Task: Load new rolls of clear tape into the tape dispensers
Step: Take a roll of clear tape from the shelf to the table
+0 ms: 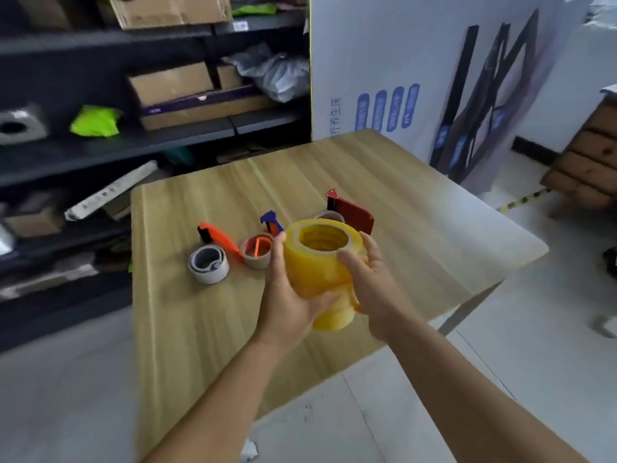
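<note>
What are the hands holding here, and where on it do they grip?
Both hands hold a stack of yellowish clear tape rolls above the table: the left hand cups its lower left side, the right hand its right side.

I look down on a light wooden desk standing on a pale grey tiled floor. To my left, dark metal shelving holds cardboard boxes and a lime-green cloth. Behind the desk leans a large white printed carton, with a brown wooden crate at the far right.
</note>
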`<state>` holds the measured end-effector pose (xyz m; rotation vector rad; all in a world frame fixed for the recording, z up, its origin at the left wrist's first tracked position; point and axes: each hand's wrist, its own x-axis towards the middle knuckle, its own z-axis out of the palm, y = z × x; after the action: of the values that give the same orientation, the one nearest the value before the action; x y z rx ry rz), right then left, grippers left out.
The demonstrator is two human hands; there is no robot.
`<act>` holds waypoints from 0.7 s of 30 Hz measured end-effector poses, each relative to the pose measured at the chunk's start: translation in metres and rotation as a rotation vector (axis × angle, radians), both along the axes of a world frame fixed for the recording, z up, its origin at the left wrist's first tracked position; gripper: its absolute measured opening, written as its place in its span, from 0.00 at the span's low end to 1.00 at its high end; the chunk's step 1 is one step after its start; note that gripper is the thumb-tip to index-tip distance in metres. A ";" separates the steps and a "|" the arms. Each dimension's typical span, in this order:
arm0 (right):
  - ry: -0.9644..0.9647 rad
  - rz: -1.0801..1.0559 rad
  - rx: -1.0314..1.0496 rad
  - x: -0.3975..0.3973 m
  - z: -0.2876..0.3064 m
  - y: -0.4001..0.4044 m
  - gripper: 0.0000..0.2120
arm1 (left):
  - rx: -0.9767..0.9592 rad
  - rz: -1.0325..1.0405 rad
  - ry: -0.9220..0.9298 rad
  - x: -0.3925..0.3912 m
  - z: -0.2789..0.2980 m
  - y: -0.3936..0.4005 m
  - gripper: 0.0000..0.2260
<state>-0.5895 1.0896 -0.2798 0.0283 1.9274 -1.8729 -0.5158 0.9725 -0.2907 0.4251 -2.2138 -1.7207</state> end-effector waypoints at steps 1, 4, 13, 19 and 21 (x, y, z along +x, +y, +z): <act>0.001 0.036 0.005 -0.003 -0.002 -0.005 0.25 | -0.005 0.038 -0.003 0.001 -0.001 -0.003 0.50; -0.003 0.133 -0.005 -0.012 -0.004 -0.024 0.25 | -0.014 0.133 -0.015 0.001 -0.004 -0.016 0.50; 0.034 0.283 0.000 -0.052 0.004 -0.096 0.32 | 0.024 0.281 0.020 -0.027 -0.007 -0.077 0.52; 0.044 0.293 -0.015 -0.089 0.011 -0.133 0.32 | -0.047 0.319 -0.020 -0.066 -0.006 -0.119 0.53; 0.053 0.310 -0.003 -0.102 0.012 -0.144 0.33 | -0.073 0.336 -0.026 -0.076 -0.006 -0.131 0.52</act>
<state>-0.6919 0.9454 -0.2682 -0.3067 1.8412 -1.6849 -0.5919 0.8410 -0.2965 0.7565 -2.0707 -1.4610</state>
